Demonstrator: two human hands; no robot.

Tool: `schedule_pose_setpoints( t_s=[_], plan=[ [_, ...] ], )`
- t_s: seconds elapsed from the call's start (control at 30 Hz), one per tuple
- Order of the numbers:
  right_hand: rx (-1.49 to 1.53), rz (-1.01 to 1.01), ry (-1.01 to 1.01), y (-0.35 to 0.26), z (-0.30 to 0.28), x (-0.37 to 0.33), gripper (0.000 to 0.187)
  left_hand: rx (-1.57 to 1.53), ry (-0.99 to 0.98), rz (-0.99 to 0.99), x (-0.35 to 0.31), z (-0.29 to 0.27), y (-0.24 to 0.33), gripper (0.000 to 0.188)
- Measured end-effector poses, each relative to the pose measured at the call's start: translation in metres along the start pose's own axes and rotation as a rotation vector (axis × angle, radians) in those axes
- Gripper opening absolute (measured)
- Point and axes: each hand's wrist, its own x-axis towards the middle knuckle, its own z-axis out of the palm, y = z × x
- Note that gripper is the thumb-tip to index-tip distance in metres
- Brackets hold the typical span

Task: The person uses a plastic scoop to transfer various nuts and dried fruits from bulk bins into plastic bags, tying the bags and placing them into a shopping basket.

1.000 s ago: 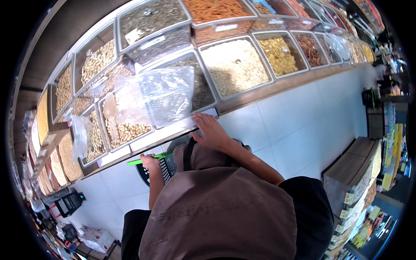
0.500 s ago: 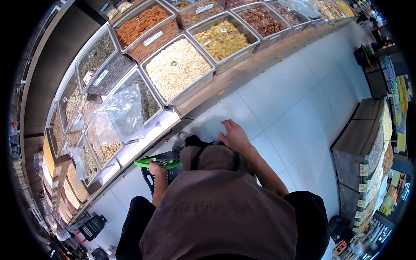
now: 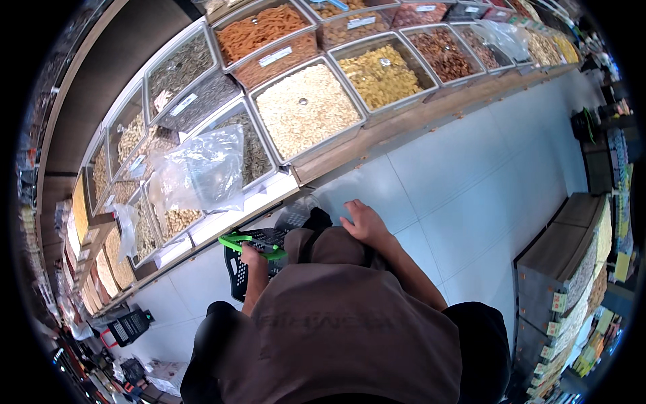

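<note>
My left hand is closed around the green handle of a black plastic shopping basket, which hangs low at my left side by the shelf front. The basket is partly hidden by my arm and body, and I cannot tell what is in it. My right hand holds nothing; its fingers are apart, and it hovers over the floor just in front of my body. Ahead on the left, a clear plastic bag lies over bins of dry goods. Nearest my hands is an open bin of pale flakes.
A stepped wooden display runs along the front and left, with bins of orange strips, yellow pieces and brown pieces. Another display unit stands at right. Behind left, a second black basket sits on the tiled floor.
The bins have shifted right and slightly down in view as my head turned. My left hand keeps its hold on the basket handle. My right hand has come a little closer to my body.
</note>
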Motion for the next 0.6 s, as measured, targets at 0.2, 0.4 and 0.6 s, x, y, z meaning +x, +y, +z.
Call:
schedule_pose_setpoints(
  t_s=[0.2, 0.4, 0.6],
  plan=[
    [-0.134, -0.008, -0.168, -0.022, 0.005, 0.061, 0.035, -0.057, 0.123, -0.004, 0.031, -0.009, 0.035, 0.031],
    [-0.132, -0.113, -0.104, -0.041, 0.038, 0.122, 0.031, -0.178, 0.217, -0.003, 0.086, -0.027, 0.059, 0.03],
    [-0.081, -0.166, -0.245, -0.077, 0.079, 0.169, 0.033, -0.161, 0.287, -0.108, 0.09, -0.022, 0.074, 0.029]
  ],
)
